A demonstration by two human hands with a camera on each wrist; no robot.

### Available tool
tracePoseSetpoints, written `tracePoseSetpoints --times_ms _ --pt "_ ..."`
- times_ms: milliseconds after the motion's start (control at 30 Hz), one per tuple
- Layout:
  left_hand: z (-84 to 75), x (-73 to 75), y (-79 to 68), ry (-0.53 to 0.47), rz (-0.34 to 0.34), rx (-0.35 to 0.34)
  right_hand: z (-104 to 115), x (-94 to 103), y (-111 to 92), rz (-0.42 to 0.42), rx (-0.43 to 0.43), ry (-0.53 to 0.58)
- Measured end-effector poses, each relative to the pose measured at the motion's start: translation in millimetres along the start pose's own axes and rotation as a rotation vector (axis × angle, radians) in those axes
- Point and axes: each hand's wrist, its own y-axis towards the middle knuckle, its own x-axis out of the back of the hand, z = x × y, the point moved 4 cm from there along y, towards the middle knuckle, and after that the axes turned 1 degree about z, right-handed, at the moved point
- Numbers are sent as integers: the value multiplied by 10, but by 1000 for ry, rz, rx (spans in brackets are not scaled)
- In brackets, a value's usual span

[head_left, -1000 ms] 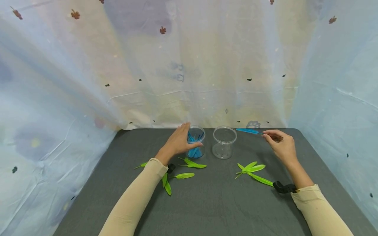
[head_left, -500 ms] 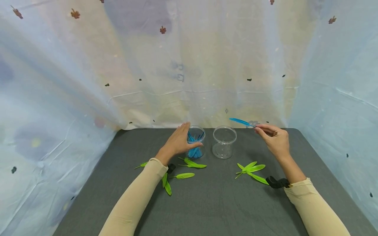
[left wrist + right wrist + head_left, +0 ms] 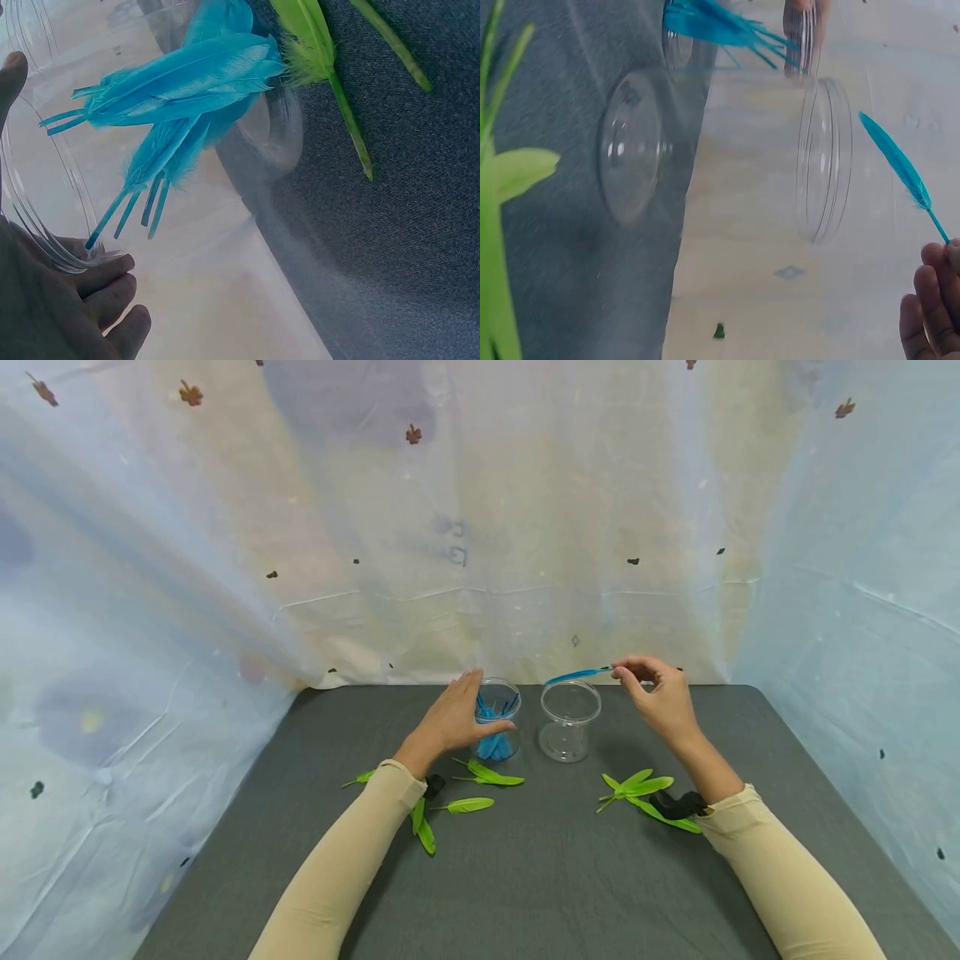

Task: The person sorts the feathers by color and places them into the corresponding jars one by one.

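Note:
My left hand (image 3: 448, 718) holds a clear plastic jar (image 3: 515, 737), thumb across its near side and fingers round the rim. Several blue feathers (image 3: 180, 82) stand inside that jar, quills upward. In the head view, the right hand (image 3: 662, 697) pinches one blue feather (image 3: 577, 676) by its quill. That feather is nearly level, its tip by the far rim of a second clear jar (image 3: 566, 743). The right wrist view shows the feather (image 3: 896, 157) beyond this jar's mouth (image 3: 825, 161), apart from it; no feather shows inside.
Green feathers (image 3: 471, 807) lie scattered before the left jar and near the left forearm. Another group of green feathers (image 3: 637, 787) lies by the right wrist's black strap (image 3: 675, 806). A patterned curtain (image 3: 525, 527) hangs behind the dark table (image 3: 540, 877).
The right hand has carried the blue feather leftward and up from the table's right side to above the second jar's rim. My left hand stays on its jar.

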Motion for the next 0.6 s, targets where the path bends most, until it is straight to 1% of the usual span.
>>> tracePoseSetpoints --times_ms 200,433,600 --pt "-1 2 3 -4 0 -1 111 -179 105 58 42 26" --pt "4 -8 11 3 -21 -17 166 -353 181 137 42 33" --pt "4 -6 10 5 -21 -13 179 -471 231 189 34 23"
